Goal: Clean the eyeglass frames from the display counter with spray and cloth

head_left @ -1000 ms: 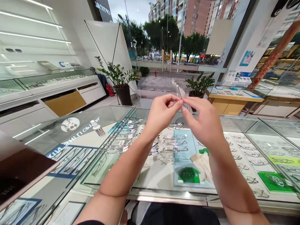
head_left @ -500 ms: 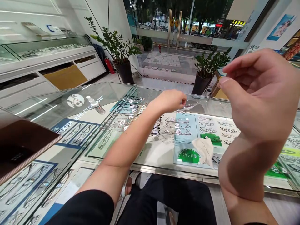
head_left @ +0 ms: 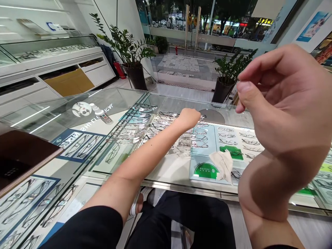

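Observation:
My left hand [head_left: 190,118] reaches over the glass counter [head_left: 168,186], its fingers closed at the far end of a row of eyeglasses [head_left: 203,119]; what they grip is partly hidden. My right hand [head_left: 287,93] is raised at the right, close to the camera, with thumb and fingertips curled together; nothing can be made out between them. Below my left hand, more rows of glasses [head_left: 194,140] lie on the counter. A cream cloth [head_left: 221,164] lies beside a thin dark coil [head_left: 236,174].
A spray bottle [head_left: 101,114] lies at the left of the counter. A dark flat object [head_left: 23,155] juts in at the left edge. Potted plants [head_left: 135,74] stand beyond the counter, before glass doors. Framed glasses fill the display below.
My left hand has come down onto the row of glasses, and the clear-looking pair it held in the air now lies lower, near the others. My right hand has shifted slightly left.

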### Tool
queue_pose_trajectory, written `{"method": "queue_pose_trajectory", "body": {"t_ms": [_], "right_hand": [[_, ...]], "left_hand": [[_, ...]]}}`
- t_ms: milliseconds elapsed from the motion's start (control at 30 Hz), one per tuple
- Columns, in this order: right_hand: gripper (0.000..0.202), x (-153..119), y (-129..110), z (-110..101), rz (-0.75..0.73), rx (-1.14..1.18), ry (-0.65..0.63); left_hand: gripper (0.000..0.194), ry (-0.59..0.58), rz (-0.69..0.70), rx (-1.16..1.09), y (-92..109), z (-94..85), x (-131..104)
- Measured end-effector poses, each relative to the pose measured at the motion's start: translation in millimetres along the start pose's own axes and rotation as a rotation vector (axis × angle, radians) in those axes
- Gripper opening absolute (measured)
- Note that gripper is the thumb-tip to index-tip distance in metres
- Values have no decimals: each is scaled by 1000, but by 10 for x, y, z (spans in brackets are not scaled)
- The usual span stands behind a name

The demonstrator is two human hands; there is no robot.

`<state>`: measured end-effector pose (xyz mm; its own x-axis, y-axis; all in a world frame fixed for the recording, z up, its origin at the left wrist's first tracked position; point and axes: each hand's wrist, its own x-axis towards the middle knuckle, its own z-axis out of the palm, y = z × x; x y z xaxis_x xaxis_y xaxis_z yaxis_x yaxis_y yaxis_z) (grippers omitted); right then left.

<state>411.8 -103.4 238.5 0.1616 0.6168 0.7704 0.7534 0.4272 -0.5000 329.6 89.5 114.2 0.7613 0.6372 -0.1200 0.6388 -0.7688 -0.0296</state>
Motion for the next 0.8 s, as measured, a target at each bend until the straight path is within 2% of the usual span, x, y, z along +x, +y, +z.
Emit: {"method": "queue_pose_trajectory", "body": {"t_ms": [200,500,700,800], "right_hand": [[20,9,-19,17,-3,24,31],[14,-2,-47,-3,12,26,19],[11,-5,-81,-25,27,30,37],[8,-22,-55,-21,24,26,53]], "left_hand": [[31,19,-23,8,9,76,42],[32,7,-57,-9,-2,56,40],[35,101,-18,-9,-94,29,37],[40,45,-5,2,-111,52,55]]}}
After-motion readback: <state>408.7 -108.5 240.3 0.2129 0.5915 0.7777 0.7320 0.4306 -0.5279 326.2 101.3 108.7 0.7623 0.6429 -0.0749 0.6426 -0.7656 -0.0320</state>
